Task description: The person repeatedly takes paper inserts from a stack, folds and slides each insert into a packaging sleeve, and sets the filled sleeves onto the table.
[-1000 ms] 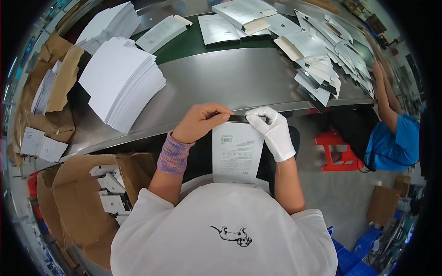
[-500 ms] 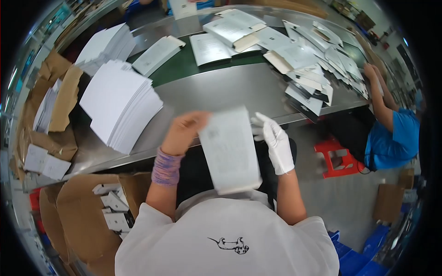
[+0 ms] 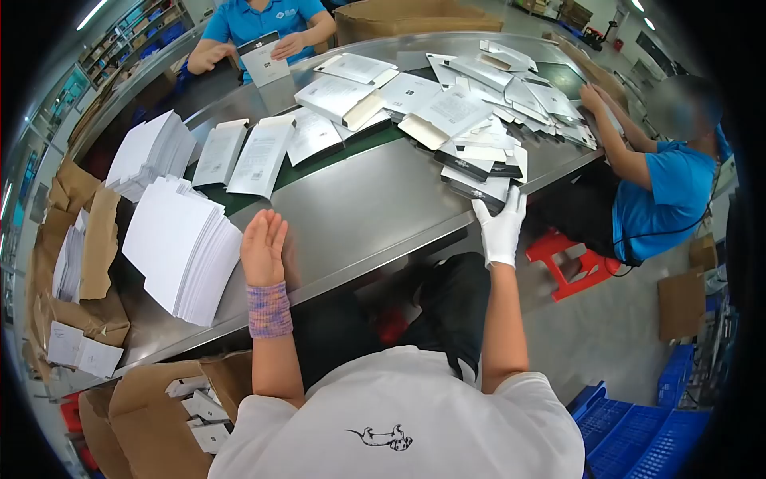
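My left hand (image 3: 264, 247), bare with a knitted wrist band, is held with its fingers extended over the metal table (image 3: 351, 215), holding nothing. It is nearest to a tall stack of white sheets (image 3: 179, 247) on its left. A flat carton (image 3: 261, 156) lies beyond it on the green belt. My right hand (image 3: 501, 227), in a white glove, reaches to the table's front edge, thumb and fingers around the corner of a black-ended carton (image 3: 483, 189). That carton lies at the bottom of an overlapping pile of silvery-white cartons (image 3: 455, 112).
A co-worker in blue (image 3: 271, 24) holds a carton across the table. Another (image 3: 666, 176) sits at the right by a red stool (image 3: 570, 263). An open cardboard box (image 3: 159, 407) stands at lower left, blue crates (image 3: 630, 431) at lower right.
The carton between my hands has left them; one more carton now lies on the belt. My left hand moved left and opened. My right hand reached forward to the pile. The view has shifted.
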The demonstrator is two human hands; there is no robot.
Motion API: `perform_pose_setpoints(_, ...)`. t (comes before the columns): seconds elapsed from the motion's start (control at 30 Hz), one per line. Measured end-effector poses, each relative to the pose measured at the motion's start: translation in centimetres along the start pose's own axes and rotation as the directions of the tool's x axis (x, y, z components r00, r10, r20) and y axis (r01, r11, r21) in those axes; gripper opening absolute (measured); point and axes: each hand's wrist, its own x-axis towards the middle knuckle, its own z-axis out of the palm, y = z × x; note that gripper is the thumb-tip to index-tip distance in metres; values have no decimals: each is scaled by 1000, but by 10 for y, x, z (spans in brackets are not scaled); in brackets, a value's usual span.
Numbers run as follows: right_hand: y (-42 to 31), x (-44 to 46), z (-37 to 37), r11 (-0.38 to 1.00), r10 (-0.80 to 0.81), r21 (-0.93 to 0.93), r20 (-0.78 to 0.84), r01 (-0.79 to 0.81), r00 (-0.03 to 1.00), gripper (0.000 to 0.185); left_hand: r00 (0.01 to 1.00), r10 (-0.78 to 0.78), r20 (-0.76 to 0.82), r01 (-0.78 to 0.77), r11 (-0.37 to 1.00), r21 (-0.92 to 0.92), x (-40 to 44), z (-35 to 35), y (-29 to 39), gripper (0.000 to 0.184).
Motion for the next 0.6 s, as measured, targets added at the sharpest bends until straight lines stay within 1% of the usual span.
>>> perform_pose_setpoints(0.03,15,2,9,979,125,151,66,-133,990,71,1000,-14,17,14,1000,19,-1,1,0,28)
perform_pose_setpoints(0.07,21,7,6,918,236,289,151,-272,960,67,999,-30,34,28,999,41,-2,2,1,27)
perform_pose_setpoints(0.1,26,10,5,818,328,406,252,-407,910,63,998,-24,60,20,998,62,-2,3,1,26)
perform_pose_setpoints(0.13,33,7,3,530,420,637,377,-560,826,44,996,-20,84,13,996,84,-4,4,0,25)
perform_pose_setpoints(0.17,31,11,-3,459,418,656,436,-600,797,31,994,-21,108,9,994,110,-6,4,-1,24)
perform_pose_setpoints(0.23,35,21,-10,383,457,640,496,-666,739,31,989,-22,146,3,991,131,-8,3,-5,23)
perform_pose_setpoints(0.27,33,27,-18,309,487,653,516,-691,705,33,986,-22,167,-1,990,138,-8,5,-6,23)
perform_pose_setpoints(0.3,31,31,-22,243,518,688,505,-684,691,35,984,-23,179,-6,987,161,-10,8,-8,22)
perform_pose_setpoints(0.37,32,38,-27,205,472,723,517,-659,714,31,980,-24,198,-18,978,206,-16,11,-13,21)
perform_pose_setpoints(0.47,38,47,-20,268,398,680,567,-683,721,24,964,-8,267,-55,972,227,-26,17,-18,22)
perform_pose_setpoints(0.5,37,46,-18,236,391,690,577,-684,717,19,956,-19,292,-54,969,240,-32,18,-20,23)
perform_pose_setpoints(0.57,33,40,-23,193,310,775,533,-601,787,19,940,-28,340,-65,963,261,-45,21,-21,25)
perform_pose_setpoints(0.6,11,31,-36,282,342,809,418,-516,842,18,913,-57,403,-53,965,256,-51,23,-22,26)
